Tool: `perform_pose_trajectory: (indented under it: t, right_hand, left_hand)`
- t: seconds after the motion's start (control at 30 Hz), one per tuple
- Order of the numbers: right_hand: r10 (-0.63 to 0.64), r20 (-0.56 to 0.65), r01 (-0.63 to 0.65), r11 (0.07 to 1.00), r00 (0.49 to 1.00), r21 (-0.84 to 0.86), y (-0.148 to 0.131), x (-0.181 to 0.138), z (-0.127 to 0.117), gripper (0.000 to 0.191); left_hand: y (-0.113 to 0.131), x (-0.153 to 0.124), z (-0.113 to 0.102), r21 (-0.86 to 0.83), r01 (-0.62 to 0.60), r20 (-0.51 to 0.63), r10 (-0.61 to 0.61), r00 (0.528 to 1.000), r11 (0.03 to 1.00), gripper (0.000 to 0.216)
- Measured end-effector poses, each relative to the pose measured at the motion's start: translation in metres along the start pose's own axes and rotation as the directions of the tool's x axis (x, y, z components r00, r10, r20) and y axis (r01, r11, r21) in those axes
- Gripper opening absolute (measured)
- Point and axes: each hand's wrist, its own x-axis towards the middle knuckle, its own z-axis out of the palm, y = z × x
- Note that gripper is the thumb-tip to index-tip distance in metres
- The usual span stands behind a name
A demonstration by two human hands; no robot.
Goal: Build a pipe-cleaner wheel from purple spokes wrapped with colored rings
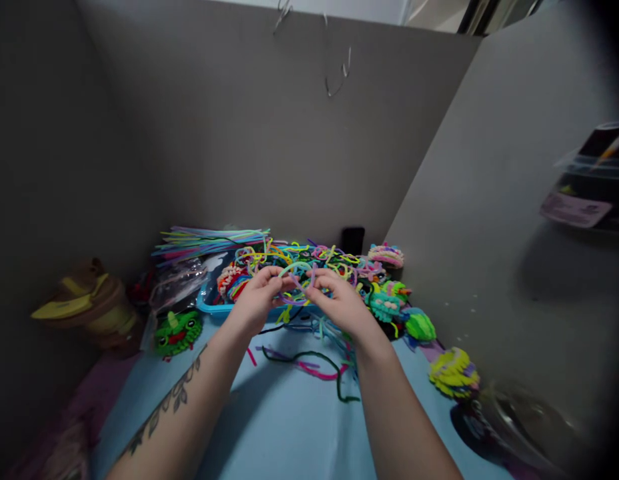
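Note:
Both hands are raised over the front of a blue tray heaped with bent, colourful pipe cleaners. Between them is a loop of bent pipe cleaners, a mint-green one on top and a purple one below. My left hand pinches the loop's left side between thumb and fingers. On the right side, my right hand pinches it near an upright purple end. How the pieces join is too small to make out. Below the hands, a dark green pipe cleaner and a pink one lie on the blue table surface.
Straight pipe cleaners lie at the back left, above a clear plastic bag. A green fuzzy figure sits left of the tray. Fuzzy yellow and teal pieces line the right. Grey panels enclose the table.

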Motion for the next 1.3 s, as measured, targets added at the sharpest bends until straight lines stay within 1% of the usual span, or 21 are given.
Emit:
perform_pose_trajectory:
  t: [0.13,0.27,0.4,0.57,0.73,0.87,0.93,1.07,1.1,1.13,1.17,1.2,1.23,1.27,1.3]
  right_hand:
    - [-0.032,-0.036,0.030,0.998,0.999,-0.057,-0.003,-0.001,0.004,0.023]
    - [-0.026,-0.062,0.019,0.994,0.998,-0.103,-0.002,-0.001,0.007,0.023]
    - [-0.040,-0.092,0.029,0.993,0.995,-0.116,-0.001,0.000,0.009,0.022]
    - [-0.069,-0.124,0.050,0.987,0.990,-0.151,-0.004,-0.001,0.011,0.021]
    - [-0.101,-0.126,0.079,0.982,0.987,-0.172,-0.008,-0.001,0.013,0.022]
    - [-0.115,-0.103,0.093,0.977,0.988,-0.194,-0.008,-0.002,0.015,0.022]
    - [-0.110,-0.097,0.087,0.973,0.989,-0.215,-0.006,-0.002,0.015,0.020]
    - [-0.104,-0.106,0.078,0.970,0.989,-0.231,-0.006,-0.003,0.014,0.013]
    - [-0.110,-0.143,0.075,0.969,0.984,-0.234,-0.007,-0.004,0.014,0.009]
    - [-0.130,-0.212,0.076,0.967,0.969,-0.245,-0.010,-0.005,0.013,0.006]
    - [-0.171,-0.296,0.092,0.960,0.940,-0.263,-0.013,-0.007,0.011,0.009]
    - [-0.235,-0.371,0.129,0.949,0.898,-0.289,-0.017,-0.009,0.010,0.013]
    - [-0.312,-0.418,0.183,0.929,0.853,-0.322,-0.020,-0.012,0.009,0.014]
    - [-0.392,-0.422,0.249,0.902,0.818,-0.354,-0.023,-0.014,0.008,0.014]
    - [-0.461,-0.393,0.316,0.870,0.796,-0.380,-0.026,-0.016,0.007,0.015]
  left_hand:
    - [-0.004,0.000,0.001,-0.064,0.001,0.046,0.002,0.999,0.998,0.025]
    - [-0.003,-0.001,0.002,-0.090,-0.010,0.047,0.014,0.999,0.996,0.024]
    - [-0.002,-0.003,0.005,-0.072,-0.028,0.033,0.031,0.999,0.997,0.023]
    - [-0.003,-0.004,0.009,0.012,-0.079,-0.020,0.080,0.997,0.997,0.026]
    - [-0.006,-0.002,0.009,0.060,-0.138,-0.116,0.144,0.983,0.989,0.025]
    - [-0.007,-0.001,0.007,0.085,-0.157,-0.105,0.166,0.981,0.984,0.025]
    - [-0.006,-0.001,0.006,0.153,-0.181,-0.092,0.197,0.976,0.971,0.025]
    - [-0.002,-0.004,0.006,0.334,-0.235,-0.100,0.282,0.954,0.913,0.025]
    - [0.000,-0.005,0.007,0.364,-0.245,-0.100,0.299,0.949,0.899,0.024]
    - [0.001,-0.006,0.007,0.393,-0.253,-0.098,0.314,0.944,0.884,0.024]
    - [0.003,-0.007,0.007,0.423,-0.258,-0.095,0.326,0.941,0.869,0.024]
    - [0.005,-0.008,0.007,0.454,-0.261,-0.089,0.335,0.938,0.852,0.024]
    - [0.007,-0.009,0.007,0.488,-0.264,-0.077,0.342,0.936,0.832,0.023]
    - [0.010,-0.011,0.007,0.518,-0.266,-0.061,0.345,0.936,0.813,0.023]
    - [0.012,-0.013,0.007,0.544,-0.268,-0.040,0.344,0.938,0.795,0.022]
